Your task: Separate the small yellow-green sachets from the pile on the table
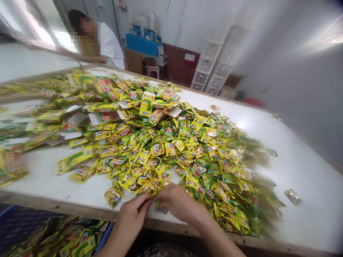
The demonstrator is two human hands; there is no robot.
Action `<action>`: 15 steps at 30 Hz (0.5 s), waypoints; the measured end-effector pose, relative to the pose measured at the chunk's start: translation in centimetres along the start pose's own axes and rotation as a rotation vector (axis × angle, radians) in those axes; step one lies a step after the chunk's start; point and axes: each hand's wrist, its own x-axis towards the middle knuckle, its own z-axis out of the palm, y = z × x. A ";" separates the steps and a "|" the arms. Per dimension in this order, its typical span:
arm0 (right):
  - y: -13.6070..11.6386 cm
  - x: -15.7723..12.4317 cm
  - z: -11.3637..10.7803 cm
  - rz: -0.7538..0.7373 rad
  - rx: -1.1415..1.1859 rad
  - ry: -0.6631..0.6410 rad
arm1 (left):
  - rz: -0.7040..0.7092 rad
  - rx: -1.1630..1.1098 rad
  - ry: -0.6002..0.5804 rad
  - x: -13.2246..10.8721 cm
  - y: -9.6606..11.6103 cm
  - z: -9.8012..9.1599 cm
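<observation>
Close together at the front edge of the table, my left hand (136, 210) and my right hand (175, 201) meet with their fingers drawn in. What the pinched fingers of my left hand hold, if anything, is hidden. My right hand curls downward, and part of a green and yellow packet (161, 207) shows beneath its fingers; whether it is gripped I cannot tell. Right beyond my hands spreads a large heap of small shiny yellow and green packets (171, 149). One loose packet (113, 195) lies just left of my left hand.
Yellow and green cartons (146, 104), some with open white flaps, pile up behind and left. The white table (305, 157) has a wooden rim. A blue crate (16, 228) of cartons sits below, front left. Beyond are a person (111, 43) and stacked white crates (205, 67).
</observation>
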 end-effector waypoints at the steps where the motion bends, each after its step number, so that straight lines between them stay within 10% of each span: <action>1: 0.0 0.2 -0.1 0.021 -0.075 0.008 | 0.034 0.017 -0.028 0.5 0.3 1.0; 6: 0.6 0.2 1.7 0.159 -0.270 0.151 | -0.046 0.034 0.207 0.1 -1.4 -1.2; 11: 3.9 -1.2 4.4 0.081 -0.217 0.284 | -0.301 0.273 0.812 -0.6 -6.2 -14.2; 15: 4.8 -2.1 7.4 0.057 -0.090 0.339 | -0.421 0.409 1.057 0.7 -8.5 -24.3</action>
